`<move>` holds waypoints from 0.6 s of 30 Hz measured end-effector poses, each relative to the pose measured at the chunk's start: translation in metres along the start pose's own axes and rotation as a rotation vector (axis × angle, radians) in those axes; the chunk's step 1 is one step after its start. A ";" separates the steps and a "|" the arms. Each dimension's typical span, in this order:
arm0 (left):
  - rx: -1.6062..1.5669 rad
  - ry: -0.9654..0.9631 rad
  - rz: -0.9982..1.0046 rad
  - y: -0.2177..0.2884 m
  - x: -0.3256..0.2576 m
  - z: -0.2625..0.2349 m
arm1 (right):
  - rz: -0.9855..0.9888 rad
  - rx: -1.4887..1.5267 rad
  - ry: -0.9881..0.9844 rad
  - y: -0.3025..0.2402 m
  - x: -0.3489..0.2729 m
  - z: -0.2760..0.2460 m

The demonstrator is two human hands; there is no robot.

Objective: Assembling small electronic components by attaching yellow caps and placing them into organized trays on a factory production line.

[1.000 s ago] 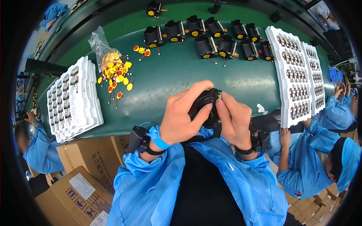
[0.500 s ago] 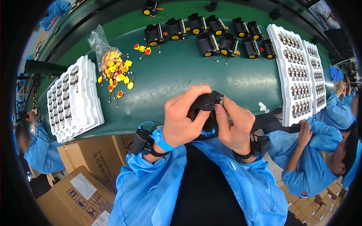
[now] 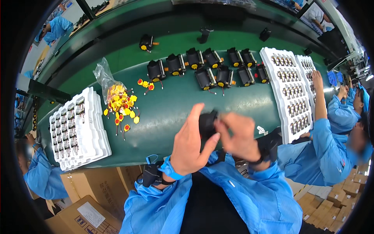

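In front of my body, over the near edge of the green bench mat, my left hand (image 3: 189, 146) is closed round a black plastic housing (image 3: 207, 124), its thumb across the near side. My right hand (image 3: 235, 134) is at the housing's right side, fingers curled but smeared by motion; whether they grip anything I cannot make out. Beyond my hands stand several similar black housings (image 3: 204, 78) with yellow round parts and short wires. To their left lies a heap of yellow and red wired discs (image 3: 119, 100), partly inside a clear plastic bag (image 3: 106, 76).
Stacked white trays (image 3: 95, 132) of small metal parts stand on the left, and more white trays (image 3: 277, 84) on the right. A co-worker at the right holds a hand (image 3: 318, 80) over the far tray. Cardboard boxes (image 3: 95, 185) sit below the left bench edge. A small white label (image 3: 260, 129) lies on the mat.
My view has tilted up, so the bench sits lower. My right hand has shifted and blurs at the housing; my left fingers have straightened somewhat. The co-worker's arm now reaches over the right trays.
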State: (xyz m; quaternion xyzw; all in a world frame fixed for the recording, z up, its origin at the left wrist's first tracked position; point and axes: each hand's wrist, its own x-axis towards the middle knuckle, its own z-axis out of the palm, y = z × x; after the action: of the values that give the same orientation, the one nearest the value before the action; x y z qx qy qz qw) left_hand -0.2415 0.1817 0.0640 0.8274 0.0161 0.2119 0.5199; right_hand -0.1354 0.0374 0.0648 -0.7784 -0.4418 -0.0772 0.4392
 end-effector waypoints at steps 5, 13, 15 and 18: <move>0.218 0.235 0.051 -0.003 -0.004 -0.025 | 0.105 -0.419 0.178 0.152 0.155 -0.038; 0.395 0.351 -0.108 -0.031 -0.046 -0.084 | 0.484 -0.630 -0.160 0.337 0.251 -0.021; 0.452 0.385 -0.148 -0.036 -0.047 -0.098 | 0.586 -0.565 -0.239 0.311 0.253 -0.019; 0.536 0.284 -0.203 -0.041 -0.033 -0.121 | 0.337 -0.813 -0.007 0.292 0.245 -0.025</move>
State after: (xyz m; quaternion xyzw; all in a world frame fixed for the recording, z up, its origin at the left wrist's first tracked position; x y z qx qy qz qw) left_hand -0.3077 0.2960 0.0624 0.8913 0.2263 0.2605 0.2943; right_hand 0.2384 0.1048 0.0244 -0.9494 -0.2437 -0.1695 0.1023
